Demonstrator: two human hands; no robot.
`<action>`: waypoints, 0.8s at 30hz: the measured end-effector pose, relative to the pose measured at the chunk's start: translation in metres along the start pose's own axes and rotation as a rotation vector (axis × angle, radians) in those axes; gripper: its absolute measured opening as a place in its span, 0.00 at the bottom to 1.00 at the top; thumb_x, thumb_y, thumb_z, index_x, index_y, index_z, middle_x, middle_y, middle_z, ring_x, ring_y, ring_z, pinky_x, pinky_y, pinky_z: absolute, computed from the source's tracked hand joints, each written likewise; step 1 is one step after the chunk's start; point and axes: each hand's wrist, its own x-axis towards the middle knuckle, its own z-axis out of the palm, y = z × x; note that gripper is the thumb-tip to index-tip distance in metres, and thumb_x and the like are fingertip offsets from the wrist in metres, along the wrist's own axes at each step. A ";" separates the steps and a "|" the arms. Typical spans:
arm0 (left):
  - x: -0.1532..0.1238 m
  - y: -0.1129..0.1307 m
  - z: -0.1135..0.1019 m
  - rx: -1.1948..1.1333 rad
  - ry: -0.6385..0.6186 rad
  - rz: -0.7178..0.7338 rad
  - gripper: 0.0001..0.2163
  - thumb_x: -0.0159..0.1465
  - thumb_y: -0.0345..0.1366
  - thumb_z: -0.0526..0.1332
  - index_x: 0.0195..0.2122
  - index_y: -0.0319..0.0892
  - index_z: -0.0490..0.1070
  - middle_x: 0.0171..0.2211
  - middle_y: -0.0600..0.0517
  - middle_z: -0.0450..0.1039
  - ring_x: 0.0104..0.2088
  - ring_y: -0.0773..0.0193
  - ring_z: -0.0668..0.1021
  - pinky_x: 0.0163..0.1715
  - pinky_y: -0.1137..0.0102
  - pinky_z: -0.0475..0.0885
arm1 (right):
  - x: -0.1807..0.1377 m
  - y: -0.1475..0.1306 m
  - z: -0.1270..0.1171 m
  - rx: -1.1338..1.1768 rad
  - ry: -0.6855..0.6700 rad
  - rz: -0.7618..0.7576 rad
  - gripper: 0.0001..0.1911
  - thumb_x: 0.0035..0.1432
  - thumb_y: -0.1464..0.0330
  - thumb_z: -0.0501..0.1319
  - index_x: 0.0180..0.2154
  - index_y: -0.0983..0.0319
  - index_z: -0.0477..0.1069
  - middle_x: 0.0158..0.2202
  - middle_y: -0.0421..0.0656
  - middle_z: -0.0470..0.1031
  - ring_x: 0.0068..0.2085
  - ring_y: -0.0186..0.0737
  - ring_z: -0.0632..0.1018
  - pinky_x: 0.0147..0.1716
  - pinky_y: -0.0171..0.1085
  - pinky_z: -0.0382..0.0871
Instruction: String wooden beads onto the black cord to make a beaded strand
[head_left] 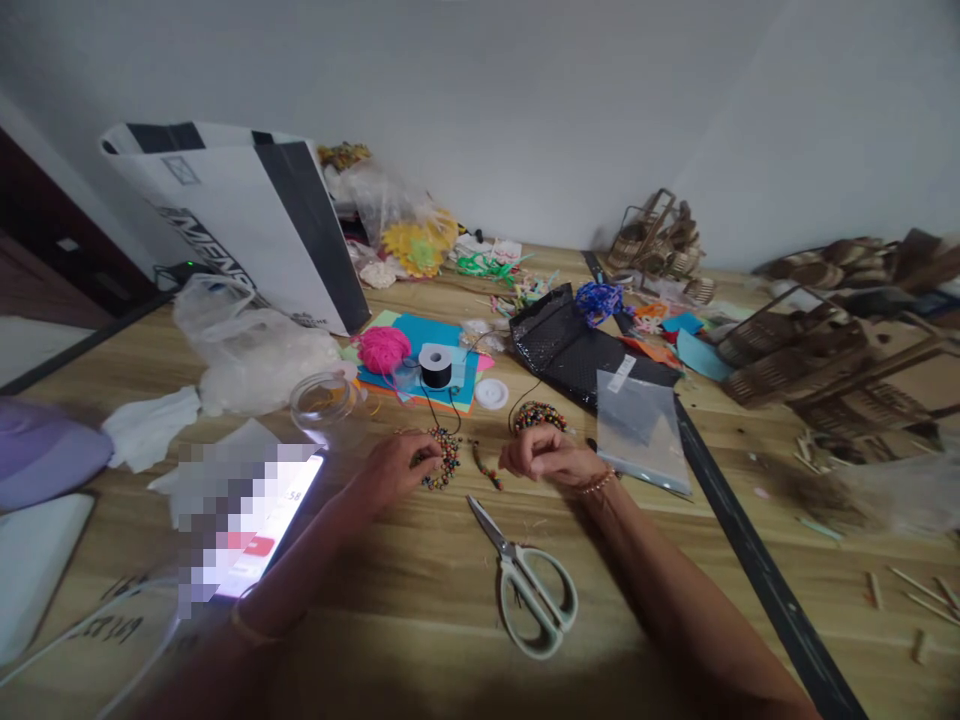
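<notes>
I see my left hand [396,468] and right hand [553,456] curled by beads [451,462], but can't tell whether either grips; a careless sweep could knock the strand [486,470] away

R hand [551,453]: grip unclear, too sml; phone [283,522] pt. pixelated.

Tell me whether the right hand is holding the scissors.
No, the scissors lie on the wooden table, apart from the right hand.
</notes>
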 end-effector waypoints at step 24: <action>-0.004 -0.011 0.020 0.118 0.057 0.020 0.04 0.55 0.29 0.63 0.25 0.42 0.75 0.28 0.51 0.73 0.33 0.61 0.74 0.37 0.68 0.67 | 0.020 0.043 0.063 -0.330 0.418 0.029 0.16 0.54 0.58 0.62 0.28 0.65 0.69 0.23 0.38 0.66 0.24 0.30 0.65 0.25 0.30 0.60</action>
